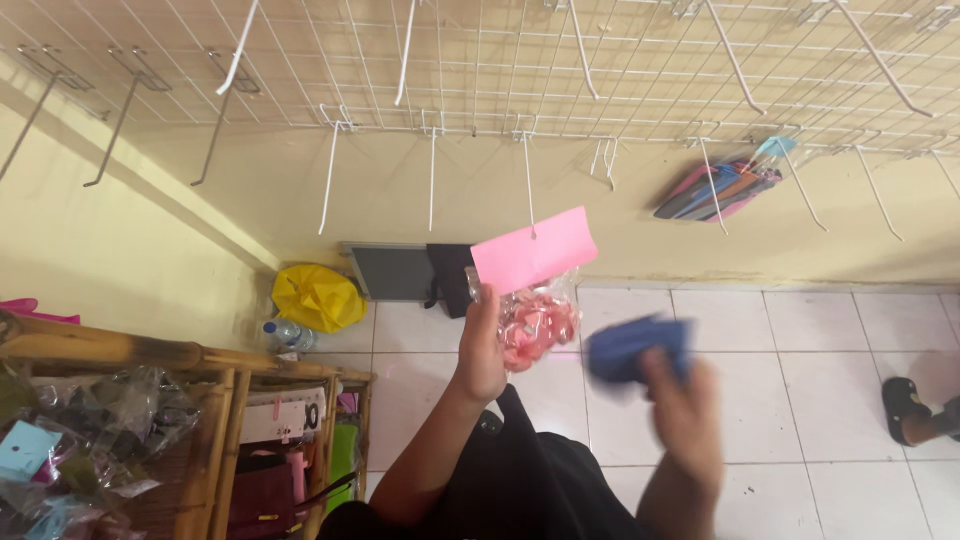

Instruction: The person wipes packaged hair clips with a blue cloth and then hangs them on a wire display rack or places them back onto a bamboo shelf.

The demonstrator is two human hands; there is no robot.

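- Head view looks down a yellow wall hung with a white wire grid panel [560, 70] and its long white hooks.
- Left hand [482, 345] has its fingers closed around a clear plastic packet of pink pieces topped by a pink card header [533, 290]; the header is threaded on a white hook [528, 185], so the packet hangs straight below the hook tip with its long axis down the wall.
- Right hand [682, 415] is blurred; its fingers look clenched on a dark blue soft bundle [632, 347], just beside the packet and to its right.
- Left hand is the one on the packet; the right hand stays apart from it.
- Bamboo shelf [200, 365] with bagged goods stands at the left, a yellow bag [316, 297] on the tiled floor [800, 380].
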